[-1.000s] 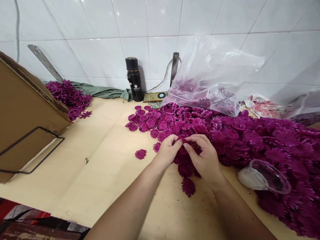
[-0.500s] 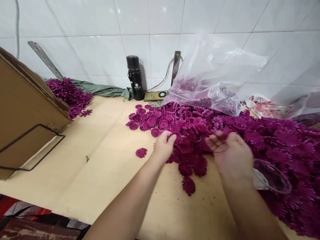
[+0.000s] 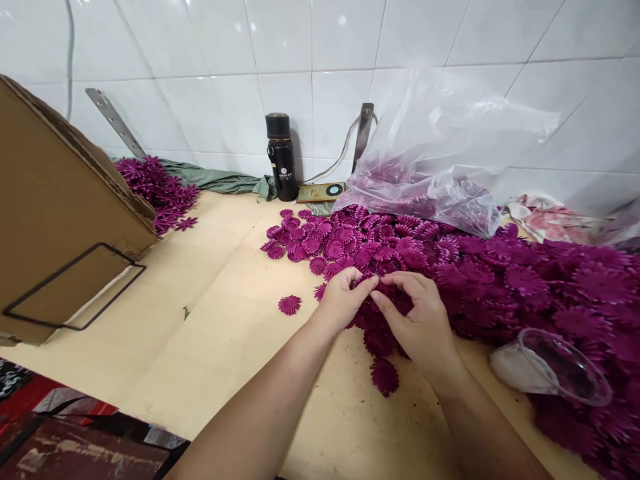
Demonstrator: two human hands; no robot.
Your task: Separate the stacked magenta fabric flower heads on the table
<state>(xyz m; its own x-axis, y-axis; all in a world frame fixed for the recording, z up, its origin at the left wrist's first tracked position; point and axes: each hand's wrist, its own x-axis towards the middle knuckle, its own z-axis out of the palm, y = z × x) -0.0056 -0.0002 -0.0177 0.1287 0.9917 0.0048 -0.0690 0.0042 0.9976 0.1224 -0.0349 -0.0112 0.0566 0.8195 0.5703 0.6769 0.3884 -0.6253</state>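
My left hand [image 3: 345, 297] is closed in a pinch, thumb against bent fingers, on a purple artificial flower piece that my fingers mostly cover. Right beside it, my right hand [image 3: 417, 320] curls inward; its thumb and forefinger tips meet my left fingertips, and whatever they pinch is too small and hidden to name. Both hands hover over a heap of purple flower pieces [image 3: 345, 235], flat discs with fringed edges. A single disc [image 3: 289, 305] lies apart on the tabletop, left of my left hand. Another disc [image 3: 385, 377] sits at the heap's near tip, below my hands.
Right of my hands, a clear plastic cup [image 3: 565, 367] lies tipped against the big pile [image 3: 585, 300]. A plastic bag [image 3: 425, 187], black bottle [image 3: 283, 160] and phone [image 3: 320, 192] stand or lie along the wall. Cardboard [image 3: 65, 220] and star-shaped purple pieces [image 3: 160, 190] occupy the left.
My right hand has moved left from over the pile, and its fingertips now meet those of my left hand. The view has shifted a little, so things appear farther right.
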